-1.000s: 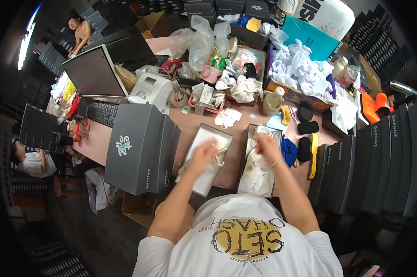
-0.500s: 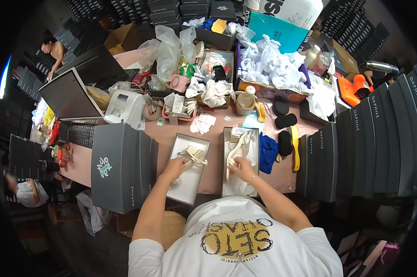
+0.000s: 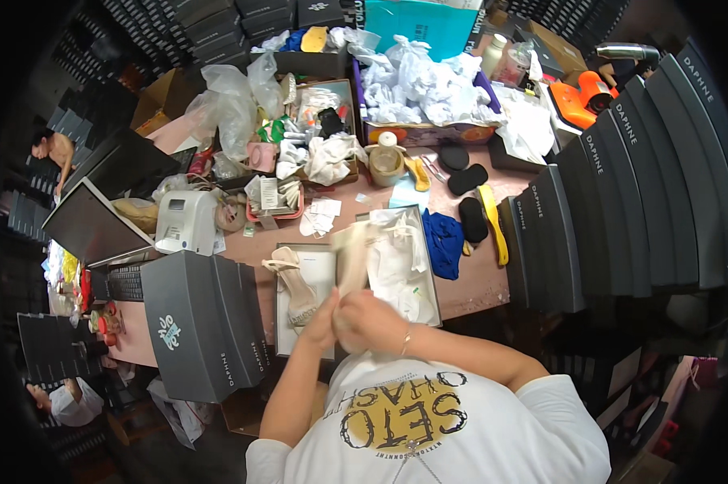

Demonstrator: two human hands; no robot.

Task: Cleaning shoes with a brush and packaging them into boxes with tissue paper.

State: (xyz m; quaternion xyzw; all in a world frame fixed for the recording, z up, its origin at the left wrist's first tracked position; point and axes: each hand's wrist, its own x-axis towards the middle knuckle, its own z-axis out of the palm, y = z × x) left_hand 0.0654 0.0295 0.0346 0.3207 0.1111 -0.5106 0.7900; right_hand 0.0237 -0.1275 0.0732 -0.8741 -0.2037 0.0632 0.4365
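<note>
My left hand (image 3: 322,313) and my right hand (image 3: 374,319) meet close to my chest, both gripping a beige shoe (image 3: 351,256) that is blurred and points away from me. It hangs over the gap between two open containers. On the left is a shallow box lid (image 3: 325,260) with a second beige high-heeled sandal (image 3: 291,284) lying in it. On the right is an open shoe box (image 3: 431,284) lined with white tissue paper (image 3: 398,252).
A blue cloth (image 3: 443,242), black insoles (image 3: 464,176) and a yellow shoehorn (image 3: 493,232) lie right of the box. Grey shoe boxes stand at left (image 3: 195,323) and stacked at right (image 3: 622,210). A white label printer (image 3: 185,223), a keyboard (image 3: 122,282) and cluttered trays sit behind. Two other people (image 3: 54,149) (image 3: 66,401) are at left.
My hands pulled back from the two boxes toward my chest and came together. One sandal now lies in the left lid; the other is lifted in both hands.
</note>
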